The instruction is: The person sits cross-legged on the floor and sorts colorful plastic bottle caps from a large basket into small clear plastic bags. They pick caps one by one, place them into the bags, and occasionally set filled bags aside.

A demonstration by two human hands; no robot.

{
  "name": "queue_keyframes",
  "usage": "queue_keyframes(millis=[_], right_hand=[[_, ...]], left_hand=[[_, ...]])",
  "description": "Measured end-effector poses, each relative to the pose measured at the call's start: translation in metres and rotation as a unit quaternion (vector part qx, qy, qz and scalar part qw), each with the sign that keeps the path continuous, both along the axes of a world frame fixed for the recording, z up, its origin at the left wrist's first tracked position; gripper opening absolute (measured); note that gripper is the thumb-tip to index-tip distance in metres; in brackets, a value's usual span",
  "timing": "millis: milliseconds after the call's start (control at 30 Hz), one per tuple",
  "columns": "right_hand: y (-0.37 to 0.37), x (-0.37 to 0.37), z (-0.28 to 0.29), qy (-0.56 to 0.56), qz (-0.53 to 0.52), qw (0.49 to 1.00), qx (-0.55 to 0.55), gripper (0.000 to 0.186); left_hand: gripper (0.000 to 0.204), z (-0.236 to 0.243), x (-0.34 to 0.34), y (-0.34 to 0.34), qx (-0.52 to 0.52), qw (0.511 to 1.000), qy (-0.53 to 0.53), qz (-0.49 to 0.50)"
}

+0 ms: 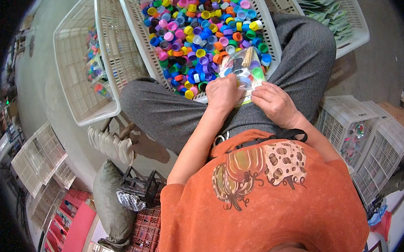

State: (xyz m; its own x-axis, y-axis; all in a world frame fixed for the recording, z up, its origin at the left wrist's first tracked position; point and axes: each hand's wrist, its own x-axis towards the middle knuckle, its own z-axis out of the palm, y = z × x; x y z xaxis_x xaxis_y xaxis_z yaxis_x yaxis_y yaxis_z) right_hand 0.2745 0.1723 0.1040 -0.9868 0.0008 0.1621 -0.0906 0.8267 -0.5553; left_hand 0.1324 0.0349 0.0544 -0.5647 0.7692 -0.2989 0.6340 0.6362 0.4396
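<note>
Between my hands is a clear plastic bag (240, 63) with pale wooden sticks (249, 56) and colored round pieces showing through it. My left hand (224, 94) is curled closed on the bag's near left part. Its far end lies over the front of a white basket (271, 41) heaped with colorful plastic caps (200, 37). At the bag's near right edge, the thumb and fingers of my right hand (274, 103) pinch the plastic. Both hands are above my lap, just in front of the basket, and cover the bag's near end in part.
A white basket (65, 74) at the left holds a few filled packets (96, 68). Green-and-clear packets (324, 5) fill another basket (356, 21) at the far right. Stacked white crates (337, 116) stand right of me. Near left are a sack (111, 202) and red crates (142, 238).
</note>
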Motion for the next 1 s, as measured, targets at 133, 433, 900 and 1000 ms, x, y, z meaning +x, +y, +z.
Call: queue_keyframes(millis=[133,433,900,1000], right_hand=[[-0.002,0.000,0.002,-0.001,-0.009,1.000,-0.006,0.017],[-0.002,-0.002,0.001,0.007,-0.031,0.999,-0.008,0.016],[-0.001,-0.007,0.003,0.012,-0.032,0.999,-0.025,0.014],[-0.001,-0.007,0.002,0.018,-0.034,0.999,-0.027,0.014]], left_hand=[[0.030,0.011,0.004,-0.002,0.008,1.000,0.007,-0.011],[0.035,0.008,-0.044,-0.008,0.014,0.927,-0.369,-0.066],[0.047,-0.086,-0.133,-0.029,-0.157,0.980,-0.002,0.121],[0.040,-0.058,-0.135,-0.028,0.090,0.859,-0.401,0.306]])
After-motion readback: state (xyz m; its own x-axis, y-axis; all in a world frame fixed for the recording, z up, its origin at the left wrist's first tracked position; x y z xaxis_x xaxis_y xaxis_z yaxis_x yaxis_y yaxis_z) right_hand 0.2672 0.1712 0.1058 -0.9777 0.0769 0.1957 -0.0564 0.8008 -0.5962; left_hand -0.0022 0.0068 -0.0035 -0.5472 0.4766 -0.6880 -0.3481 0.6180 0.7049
